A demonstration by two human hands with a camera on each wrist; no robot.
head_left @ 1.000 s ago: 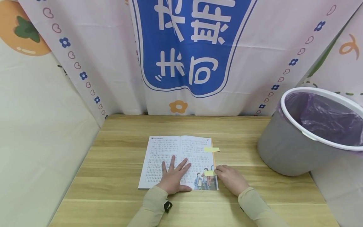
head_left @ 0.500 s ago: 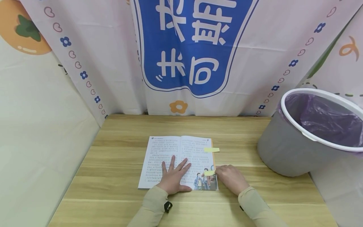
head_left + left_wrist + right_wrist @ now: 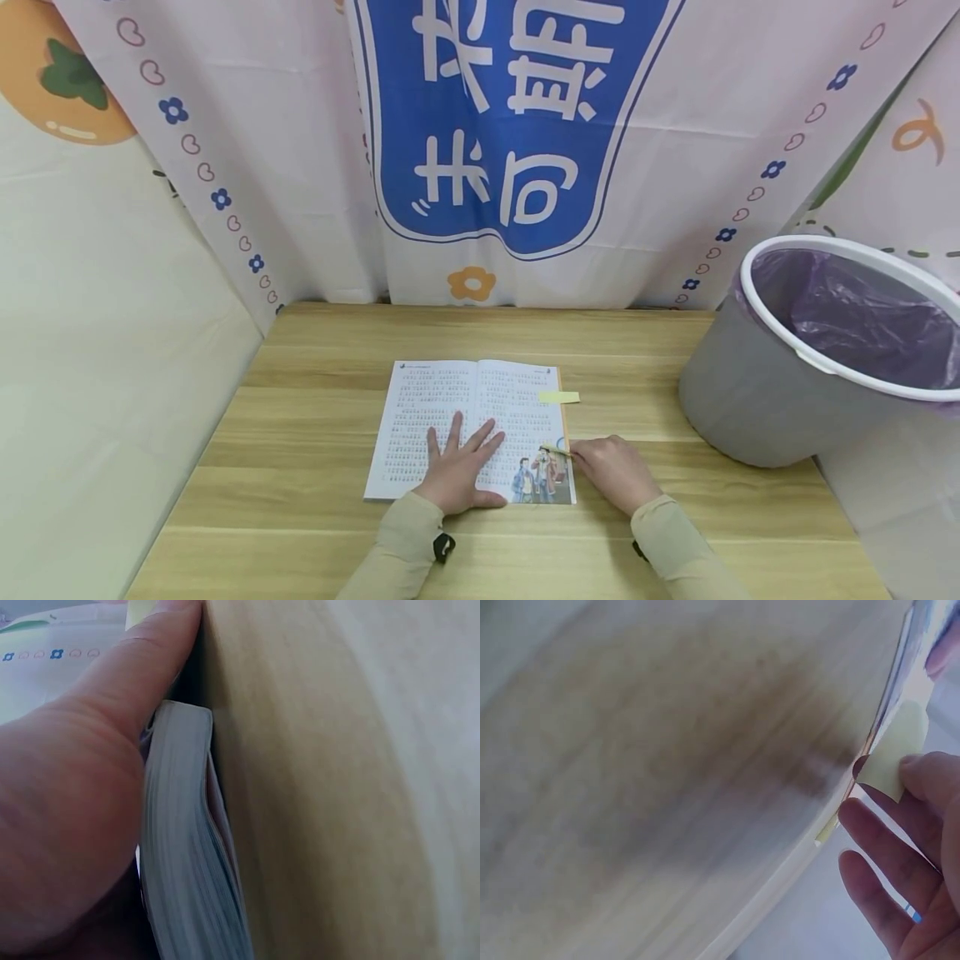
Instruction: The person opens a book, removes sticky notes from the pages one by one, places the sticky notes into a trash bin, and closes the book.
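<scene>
An open book lies on the wooden table, with printed text and a coloured picture at its lower right. My left hand rests on its pages with the fingers spread; in the left wrist view the thumb lies along the thick page block. At the right page edge, my right hand pinches a yellow sticky note between thumb and forefinger. That note is tilted up from the page, though whether its far end still sticks cannot be told. A second yellow sticky note juts flat from the page edge above.
A grey bin with a white rim and purple liner stands at the right. Behind the wooden table hangs a printed cloth, and pale cloth runs along the left side.
The lower sticky note, flat on the picture before, is now lifted and seen nearly edge-on in my right hand. The left hand and book have stayed in place.
</scene>
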